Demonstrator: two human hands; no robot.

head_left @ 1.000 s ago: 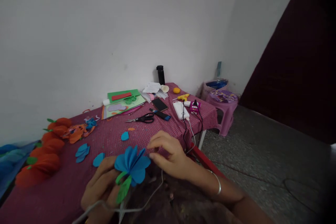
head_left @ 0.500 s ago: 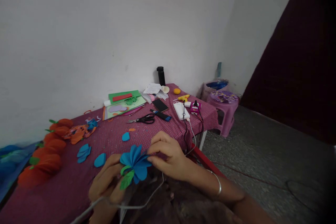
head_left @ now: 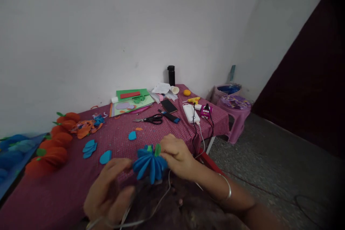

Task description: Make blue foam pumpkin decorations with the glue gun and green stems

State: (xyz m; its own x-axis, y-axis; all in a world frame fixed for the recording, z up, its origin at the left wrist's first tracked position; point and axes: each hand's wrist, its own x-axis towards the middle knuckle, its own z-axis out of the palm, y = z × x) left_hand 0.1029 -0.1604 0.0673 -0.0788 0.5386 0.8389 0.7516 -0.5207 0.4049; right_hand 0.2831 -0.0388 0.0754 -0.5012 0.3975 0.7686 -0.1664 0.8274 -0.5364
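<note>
My right hand [head_left: 176,154] pinches the right side of a blue paper pumpkin [head_left: 151,165], made of many folded leaves with a green stem and leaf on top. To its left is my left hand [head_left: 109,188], blurred, fingers apart and holding nothing; its fingertips come close to the pumpkin's left edge. Loose blue paper pieces lie on the cloth beyond: a single rounded one [head_left: 105,157], a small stack [head_left: 90,148] and another one [head_left: 132,136] farther back.
Orange paper pumpkins [head_left: 58,143] line the table's left side, beside paper scraps [head_left: 86,125]. Black scissors [head_left: 149,119], a phone [head_left: 169,106], a white power bank [head_left: 191,113], a yellow glue gun [head_left: 194,100] and a black bottle [head_left: 171,75] stand or lie farther back. A pink stool [head_left: 237,115] is at right.
The blue pumpkin has turned upright, its green stem and leaf now on top. My left hand has let go of it and opened, while my right hand keeps hold. The view shifted slightly.
</note>
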